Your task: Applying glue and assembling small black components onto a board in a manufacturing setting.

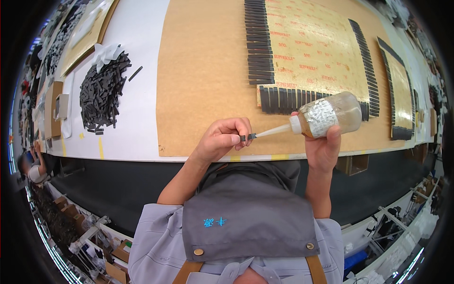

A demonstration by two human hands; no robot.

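My left hand (221, 140) pinches a small black strip (252, 136) between thumb and fingers, over the near edge of the table. In my right hand (323, 146) lies a clear squeeze bottle (347, 112) with a white cap and silvery label, tilted on its side. Its long thin nozzle (274, 130) points left, and the tip is at the strip's end; whether they touch is hard to tell. Brownish liquid shows inside the bottle. Beyond my hands, a yellowish printed board (312, 47) has rows of black strips (259, 52) along its edges.
A heap of black strips (101, 97) lies on the white tabletop at left, with a crumpled white piece (105, 56) on it. Brown paper (203, 71) covers the middle. Another strip-edged board (399, 90) is at right. A person (35, 168) is at far left.
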